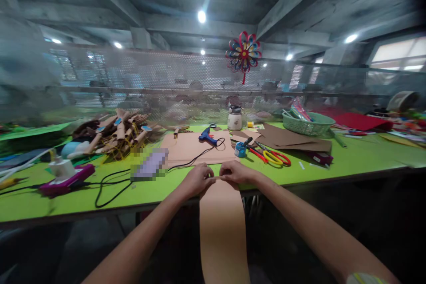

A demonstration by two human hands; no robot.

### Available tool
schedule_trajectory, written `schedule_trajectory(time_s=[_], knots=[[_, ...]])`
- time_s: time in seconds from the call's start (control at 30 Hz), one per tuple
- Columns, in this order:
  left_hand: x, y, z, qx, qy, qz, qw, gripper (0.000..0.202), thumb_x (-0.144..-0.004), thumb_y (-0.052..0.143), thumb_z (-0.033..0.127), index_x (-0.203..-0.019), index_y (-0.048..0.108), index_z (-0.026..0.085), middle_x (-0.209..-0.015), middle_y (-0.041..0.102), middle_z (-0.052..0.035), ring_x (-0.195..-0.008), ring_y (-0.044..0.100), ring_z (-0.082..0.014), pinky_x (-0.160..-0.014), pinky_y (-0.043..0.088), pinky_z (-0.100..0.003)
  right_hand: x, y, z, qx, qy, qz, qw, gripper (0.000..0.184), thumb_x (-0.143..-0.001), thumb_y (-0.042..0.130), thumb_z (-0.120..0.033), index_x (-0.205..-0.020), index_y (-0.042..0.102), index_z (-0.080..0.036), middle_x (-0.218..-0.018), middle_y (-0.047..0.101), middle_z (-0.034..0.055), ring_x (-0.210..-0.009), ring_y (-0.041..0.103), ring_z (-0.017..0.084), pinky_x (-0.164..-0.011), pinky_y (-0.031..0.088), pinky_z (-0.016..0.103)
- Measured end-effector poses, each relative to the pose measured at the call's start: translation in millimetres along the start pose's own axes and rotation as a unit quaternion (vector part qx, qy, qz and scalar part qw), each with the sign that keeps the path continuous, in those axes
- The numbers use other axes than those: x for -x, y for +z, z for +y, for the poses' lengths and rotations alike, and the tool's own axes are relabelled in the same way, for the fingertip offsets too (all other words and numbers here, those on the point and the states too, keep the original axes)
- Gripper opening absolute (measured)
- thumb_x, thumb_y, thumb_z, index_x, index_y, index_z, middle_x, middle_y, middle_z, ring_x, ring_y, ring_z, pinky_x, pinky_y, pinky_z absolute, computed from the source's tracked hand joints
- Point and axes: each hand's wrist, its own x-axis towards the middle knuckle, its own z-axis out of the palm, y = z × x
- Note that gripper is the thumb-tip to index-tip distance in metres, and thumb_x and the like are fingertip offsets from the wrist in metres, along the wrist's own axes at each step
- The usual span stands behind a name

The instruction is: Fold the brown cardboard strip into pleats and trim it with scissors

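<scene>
A long strip of tan kraft paper (223,226) hangs over the table's front edge toward me. Its far end is pinched between the fingers of my left hand (200,179) and my right hand (237,172), which are close together. The fingers seem to curl or fold that end, though the exact edge is hidden by them. Just beyond my hands lie flat sheets of tan card (181,148), with a blue glue gun (207,136) on top. A blue jar (240,149) stands beyond my right hand.
Scissors with red and yellow handles (273,158) lie right of the jar. Rolled paper pieces (121,135) are heaped at left, near a purple power strip (68,181) with black cords. A green basket (308,126), brown sheets (282,138) and a white bottle (234,120) stand further back.
</scene>
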Motion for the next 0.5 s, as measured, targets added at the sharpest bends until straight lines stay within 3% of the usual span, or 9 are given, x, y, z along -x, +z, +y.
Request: schedule_trajectory(time_s=[0.17,0.5], knots=[[-4.3,5.0,-4.8,0.039,-0.001,0.021,0.999,0.014,-0.078,0.060,0.031,-0.072,0.064,0.018,-0.073,0.054,-0.0007,-0.072,0.051,-0.0158,-0.064,0.037,-0.025,-1.3,-1.8,-3.0,0.007,0.023,-0.003,1.000,0.011,-0.075,0.063,-0.016,-0.082,0.068,-0.010,-0.069,0.063,0.0008,-0.061,0.051,0.010,-0.055,0.039,0.018],[-6.4,4.1,1.5,0.080,-0.039,-0.024,0.996,0.011,-0.075,0.061,0.026,-0.072,0.064,0.016,-0.072,0.055,0.0003,-0.068,0.051,-0.0132,-0.060,0.037,-0.023,-1.2,-5.5,5.9,0.015,-0.013,-0.032,0.999,0.011,-0.074,0.061,-0.017,-0.078,0.067,-0.009,-0.063,0.060,0.0001,-0.058,0.049,0.010,-0.053,0.037,0.019]])
